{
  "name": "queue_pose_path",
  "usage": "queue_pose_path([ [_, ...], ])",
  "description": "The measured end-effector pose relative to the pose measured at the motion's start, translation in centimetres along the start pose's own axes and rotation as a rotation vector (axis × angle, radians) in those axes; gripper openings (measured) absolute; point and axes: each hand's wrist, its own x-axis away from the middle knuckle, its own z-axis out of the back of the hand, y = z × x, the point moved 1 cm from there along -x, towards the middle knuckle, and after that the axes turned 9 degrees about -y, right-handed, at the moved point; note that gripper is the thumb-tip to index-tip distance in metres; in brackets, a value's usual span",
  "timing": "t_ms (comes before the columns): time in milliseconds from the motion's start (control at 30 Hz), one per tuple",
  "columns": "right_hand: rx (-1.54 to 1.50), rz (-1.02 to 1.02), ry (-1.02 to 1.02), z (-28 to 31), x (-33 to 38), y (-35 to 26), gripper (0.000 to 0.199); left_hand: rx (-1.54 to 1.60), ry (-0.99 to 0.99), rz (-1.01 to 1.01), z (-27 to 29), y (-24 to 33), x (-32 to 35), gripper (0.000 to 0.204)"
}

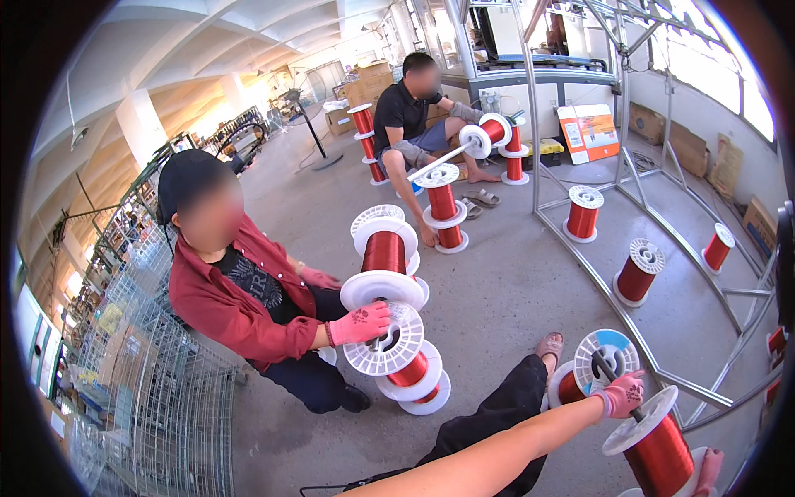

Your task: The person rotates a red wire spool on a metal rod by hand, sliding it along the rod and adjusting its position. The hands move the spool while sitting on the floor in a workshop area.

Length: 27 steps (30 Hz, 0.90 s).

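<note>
My left hand [621, 393], in a pink glove, is closed round a dark rod [602, 366] whose lower end meets the hub of a tilted spool of red wire [660, 457]. The spool has white flanges and lies at the lower right. My right hand [710, 474], gloved too and partly cut off by the dark rim, grips the spool's lower flange. Just behind my left hand stands another red wire spool with a white and blue top flange [614, 348]. My left forearm crosses in front of my dark trousers.
A co-worker in a red shirt [248, 298] handles stacked spools [389, 257] at centre left. Another person [406, 116] sits farther back beside more spools. A metal frame [596, 306] stands at the right with spools inside it. Wire cages [166, 398] line the left.
</note>
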Motion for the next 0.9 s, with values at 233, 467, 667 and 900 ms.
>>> queue_pose_path([
  [233, 0.027, 0.000, -0.017, -0.1, 0.6, -1.2, 0.036, -0.041, -0.033, -0.015, -0.8, 0.0, -0.1, 0.017],
  [467, 0.073, -0.029, 0.036, -0.1, 0.5, -0.6, 0.040, -0.011, -0.048, 0.004, -1.1, 0.1, -0.5, 0.015],
  [667, -0.114, -0.024, 0.113, 0.1, 0.3, 1.7, 0.047, -0.147, -0.102, -0.023, -1.1, 0.3, -1.5, 0.015],
  [900, -0.227, -0.084, 0.343, -3.5, 12.6, -3.0, 0.044, -0.123, -0.128, -0.112, 0.7, -0.5, -0.4, 0.014],
])
